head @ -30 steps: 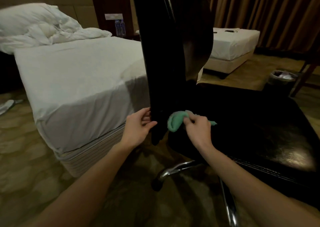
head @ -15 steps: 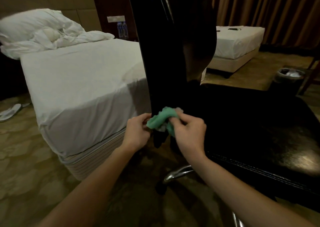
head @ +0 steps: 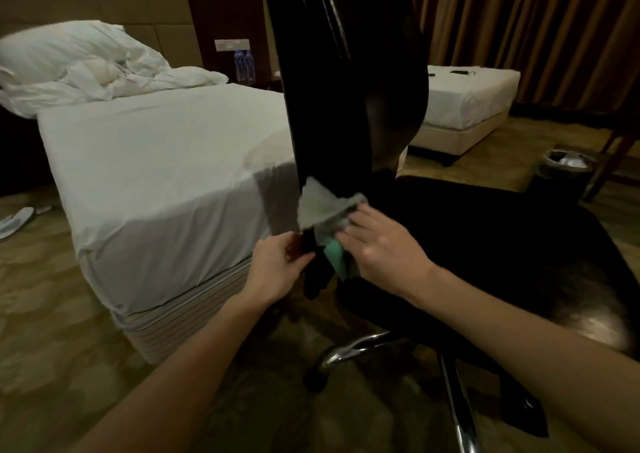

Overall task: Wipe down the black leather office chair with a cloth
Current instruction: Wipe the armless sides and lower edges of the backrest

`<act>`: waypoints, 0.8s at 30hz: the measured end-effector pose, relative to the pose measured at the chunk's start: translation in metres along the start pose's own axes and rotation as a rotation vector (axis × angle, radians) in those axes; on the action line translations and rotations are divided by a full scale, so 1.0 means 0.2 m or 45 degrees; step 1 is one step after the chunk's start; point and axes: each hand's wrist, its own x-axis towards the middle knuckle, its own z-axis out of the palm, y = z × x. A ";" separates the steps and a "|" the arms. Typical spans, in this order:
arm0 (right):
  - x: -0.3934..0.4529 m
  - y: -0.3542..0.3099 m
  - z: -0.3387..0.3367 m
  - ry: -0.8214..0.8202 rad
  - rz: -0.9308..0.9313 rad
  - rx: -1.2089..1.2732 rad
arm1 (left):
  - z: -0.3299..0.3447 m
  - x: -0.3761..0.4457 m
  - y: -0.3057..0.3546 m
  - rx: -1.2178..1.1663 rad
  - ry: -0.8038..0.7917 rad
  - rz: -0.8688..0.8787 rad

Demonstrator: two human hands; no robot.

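Head view, hotel room, read left to right. Far left of both hands, white slippers lie on the patterned carpet. Beside them stands a bed with a white fitted sheet, a crumpled duvet and pillow at its head, and two water bottles behind it.

The left forearm enters from the lower left and rises toward the chair. The left hand, palm turned inward, has its grip closed on the lower edge of the backrest of the black leather office chair, thumb on the near side and fingers curled behind the edge.

Just right of this grip, the cloth, grey on one face and green on the other, is spread against the same lower backrest. The right hand, palm down with the wrist slightly bent, holds the cloth, fingers curled over its bunched right end and pressing it to the leather; the right forearm enters from the lower right.

Below both hands is the chrome chair base. Right of the right hand lies the glossy chair seat; beyond it are a second bed, a waste bin and brown curtains.
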 end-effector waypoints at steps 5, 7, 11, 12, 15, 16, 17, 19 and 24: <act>0.13 0.01 0.01 0.040 0.014 -0.007 | 0.01 -0.03 0.02 -0.010 0.043 0.034; 0.19 0.01 0.03 0.159 0.078 0.039 | 0.00 -0.03 0.03 0.043 0.045 0.051; 0.04 -0.01 0.13 0.025 0.001 -0.025 | -0.01 -0.05 0.03 0.017 0.042 0.081; -0.03 -0.02 0.16 -0.089 -0.042 -0.029 | -0.01 -0.04 0.03 0.009 0.036 0.083; -0.27 0.01 0.20 -0.420 0.069 0.120 | 0.01 -0.05 0.01 -0.121 -0.040 -0.006; -0.34 0.02 0.18 -0.525 0.204 0.237 | 0.02 -0.07 0.00 -0.134 -0.064 -0.032; -0.39 0.04 0.14 -0.600 0.349 0.345 | 0.04 -0.09 -0.02 -0.114 -0.086 -0.047; -0.47 0.12 0.06 -0.663 0.527 0.444 | 0.09 -0.14 -0.06 -0.022 -0.146 -0.078; -0.72 0.33 -0.09 -0.830 0.496 0.499 | 0.18 -0.23 -0.05 0.164 -0.227 -0.247</act>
